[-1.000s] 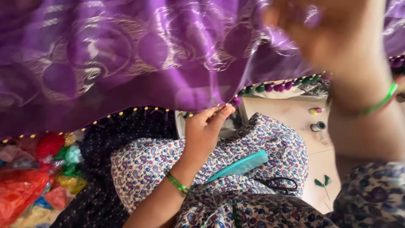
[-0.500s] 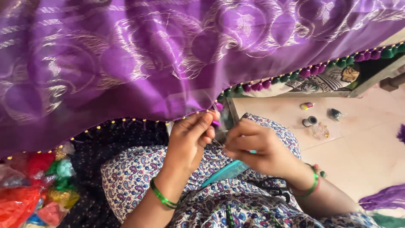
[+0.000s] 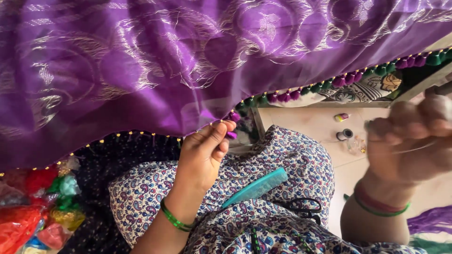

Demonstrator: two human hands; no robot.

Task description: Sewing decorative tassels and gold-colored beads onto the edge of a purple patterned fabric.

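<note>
A purple cloth [image 3: 155,61] with a gold woven pattern hangs across the top of the view. Its lower edge carries small gold beads and, to the right, purple and green tassels [image 3: 339,81]. My left hand [image 3: 203,155] pinches that edge at a small purple tassel [image 3: 232,126]. My right hand [image 3: 408,141] is raised at the right, blurred, fingers closed; a thin thread seems to run from it. Both wrists wear green bangles.
A teal comb [image 3: 256,187] and black scissors [image 3: 303,207] lie on my lap, covered in paisley fabric. Thread spools [image 3: 343,126] sit on the floor beyond. Bags of coloured thread [image 3: 37,207] are piled at the lower left.
My right hand left the cloth edge and pulled away to the right and upward. My left hand kept its pinch on the edge.
</note>
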